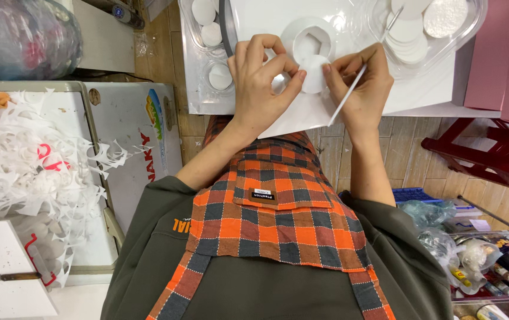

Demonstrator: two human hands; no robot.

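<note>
The small white foam piece (314, 74) sits on the white tabletop (420, 89), right between both hands. The left hand (260, 80) pinches it with bent fingers. The right hand (364, 89) touches it too, fingers closed on a thin white stick (349, 92) slanting down toward the person.

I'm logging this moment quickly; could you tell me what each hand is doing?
Left hand: closed, pinching the small white foam piece.
Right hand: closed, holding a thin white stick.

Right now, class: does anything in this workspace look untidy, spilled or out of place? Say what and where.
Yes. A loose heap of white paper offcuts sprawls over the white chest at the person's left, hanging past its edge. On the table, both hands work neatly on a small white piece.
</note>
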